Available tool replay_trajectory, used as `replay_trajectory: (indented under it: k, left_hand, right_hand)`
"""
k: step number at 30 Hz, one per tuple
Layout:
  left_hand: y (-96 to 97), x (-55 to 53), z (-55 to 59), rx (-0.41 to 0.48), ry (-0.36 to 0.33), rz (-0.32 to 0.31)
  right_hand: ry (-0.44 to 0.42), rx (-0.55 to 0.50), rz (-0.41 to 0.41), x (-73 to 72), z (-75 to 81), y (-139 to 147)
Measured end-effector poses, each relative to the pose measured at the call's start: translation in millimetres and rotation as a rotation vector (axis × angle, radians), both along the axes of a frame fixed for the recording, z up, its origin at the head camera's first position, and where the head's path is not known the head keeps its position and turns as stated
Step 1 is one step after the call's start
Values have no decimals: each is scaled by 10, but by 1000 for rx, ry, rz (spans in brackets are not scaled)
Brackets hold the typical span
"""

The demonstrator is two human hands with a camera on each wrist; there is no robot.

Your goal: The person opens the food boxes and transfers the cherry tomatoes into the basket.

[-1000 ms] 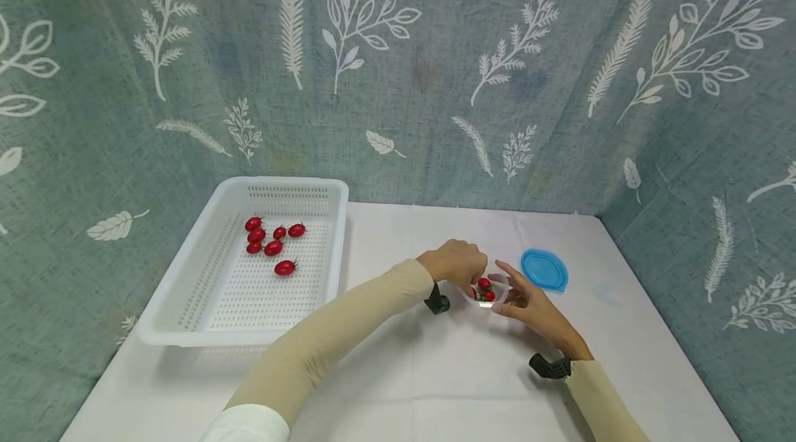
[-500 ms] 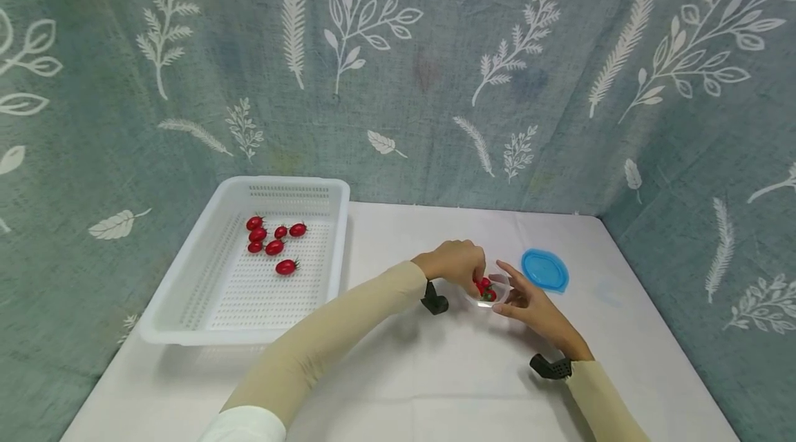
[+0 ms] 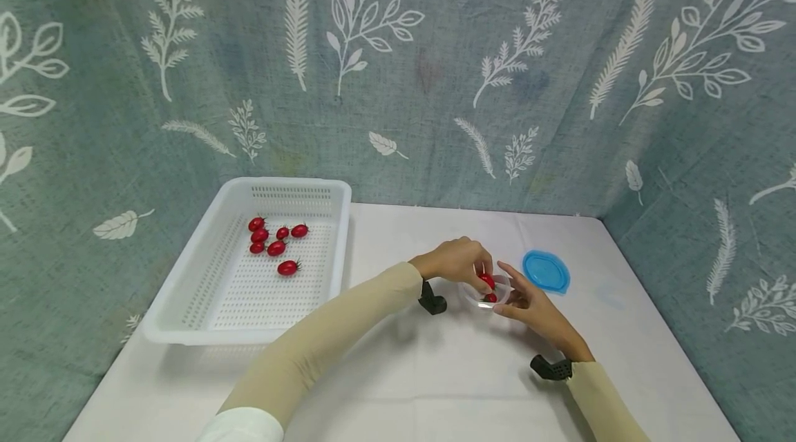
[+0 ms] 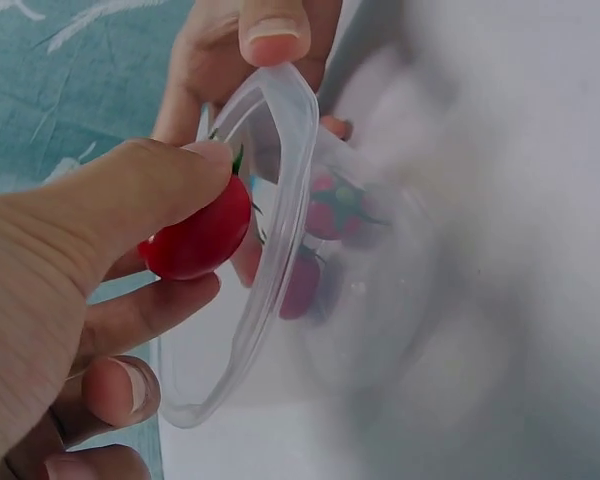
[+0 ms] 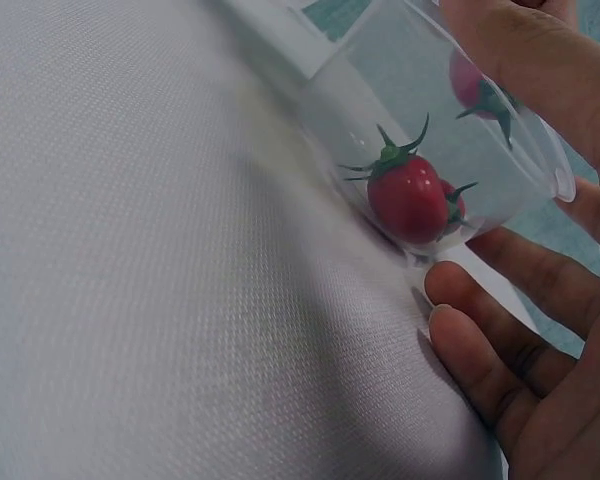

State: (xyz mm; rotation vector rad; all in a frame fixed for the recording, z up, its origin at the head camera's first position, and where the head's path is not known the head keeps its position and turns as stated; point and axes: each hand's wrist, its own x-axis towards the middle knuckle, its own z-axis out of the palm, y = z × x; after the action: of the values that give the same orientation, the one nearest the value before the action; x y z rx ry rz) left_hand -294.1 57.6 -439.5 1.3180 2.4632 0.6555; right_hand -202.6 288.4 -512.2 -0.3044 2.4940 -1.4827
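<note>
Between thumb and fingers, my left hand (image 3: 455,261) pinches a red cherry tomato (image 4: 205,235) with a green stem. In the left wrist view this tomato is at the mouth of a clear plastic tub (image 4: 370,340). Lower inside the tub lie two more cherry tomatoes, seen through its wall; one of them (image 5: 408,200) shows its green calyx in the right wrist view. My right hand (image 3: 533,307) holds the tub from its right side, thumb on the rim and fingers along the wall.
A blue lid (image 3: 546,271) lies on the white tablecloth (image 3: 398,366), behind the right hand. On the left stands a white perforated basket (image 3: 168,311), with several cherry tomatoes (image 3: 276,248) in it. A patterned green curtain (image 3: 398,117) rises behind the table.
The left hand's fingers have risen from inside the tub to its mouth, bringing a cherry tomato up. The right hand has stayed on the tub.
</note>
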Motion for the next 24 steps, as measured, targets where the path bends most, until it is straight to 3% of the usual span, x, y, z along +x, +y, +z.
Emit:
replay_trajectory:
  k: [14, 24]
  left_hand:
    - [-117, 30, 172, 58, 28, 2]
    - [-433, -10, 320, 149, 49, 31]
  right_hand:
    - [-3, 3, -3, 9, -1, 6]
    - [9, 9, -10, 31, 26, -27]
